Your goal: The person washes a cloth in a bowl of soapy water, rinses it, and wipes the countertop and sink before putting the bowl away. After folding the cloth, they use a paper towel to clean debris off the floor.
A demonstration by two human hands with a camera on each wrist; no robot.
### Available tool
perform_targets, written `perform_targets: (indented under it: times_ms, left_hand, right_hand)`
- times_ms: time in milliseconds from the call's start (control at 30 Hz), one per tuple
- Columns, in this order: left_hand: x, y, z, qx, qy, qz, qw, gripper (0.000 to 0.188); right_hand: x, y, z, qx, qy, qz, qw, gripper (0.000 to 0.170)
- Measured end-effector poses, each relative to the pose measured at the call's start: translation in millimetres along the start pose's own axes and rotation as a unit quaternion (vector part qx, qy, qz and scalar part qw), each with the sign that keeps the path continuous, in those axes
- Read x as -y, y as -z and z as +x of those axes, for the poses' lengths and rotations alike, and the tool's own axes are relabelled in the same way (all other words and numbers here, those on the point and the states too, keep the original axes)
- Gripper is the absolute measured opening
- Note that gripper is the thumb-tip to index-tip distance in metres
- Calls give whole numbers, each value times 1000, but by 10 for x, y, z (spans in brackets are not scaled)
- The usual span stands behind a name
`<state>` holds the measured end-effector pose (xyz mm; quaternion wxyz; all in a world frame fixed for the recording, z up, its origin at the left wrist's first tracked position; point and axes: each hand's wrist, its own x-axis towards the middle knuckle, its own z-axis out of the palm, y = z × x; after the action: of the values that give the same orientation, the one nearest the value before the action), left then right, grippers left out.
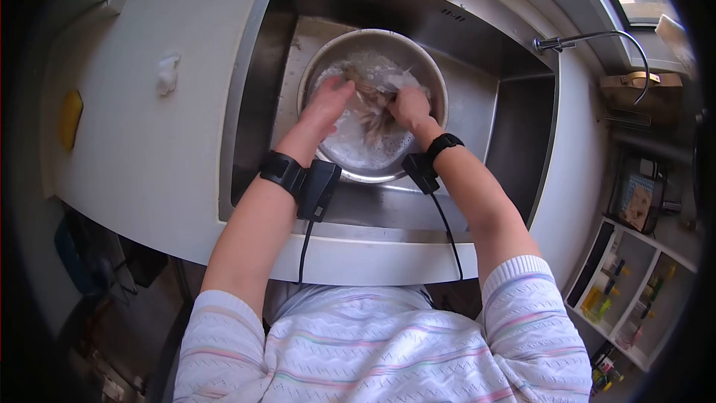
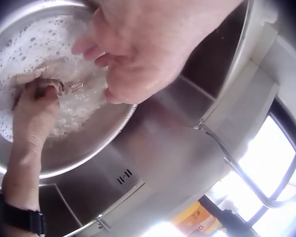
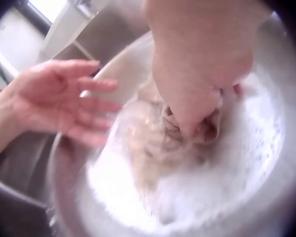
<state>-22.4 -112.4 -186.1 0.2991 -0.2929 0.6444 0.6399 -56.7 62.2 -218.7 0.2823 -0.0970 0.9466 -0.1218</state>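
A round metal basin (image 1: 438, 75) of foamy water (image 1: 350, 145) stands in the sink. In the water lies a soft, wet beige piece (image 1: 373, 125) with folds; its exact kind I cannot tell. My right hand (image 1: 410, 108) reaches into the basin, thumb and fingers pinching folds of the beige piece (image 3: 148, 158) in the right wrist view. My left hand (image 1: 328, 107) hovers at the basin's left side. In the right wrist view, the left hand (image 3: 59, 98) has its fingers spread and holds nothing.
The stainless sink (image 1: 470, 101) surrounds the basin, with a thin curved tap (image 1: 634, 36) at its right. On the left counter (image 1: 190, 142) lie a crumpled white thing (image 1: 168, 75) and a yellow object (image 1: 70, 119). An open drawer (image 1: 630, 295) sits at the lower right.
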Motion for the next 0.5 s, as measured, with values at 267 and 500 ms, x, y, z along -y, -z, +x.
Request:
perform_targets:
  times_ms: [267,500]
  left_hand:
    - [-40,50,-234,121,-31,-369,921,38]
    - [214,-1,227,30,35,-309,950,27]
  right_hand:
    - [937,354,-541,21,28,370,928,21]
    - [471,-56,-16,-116,44,126,984,20]
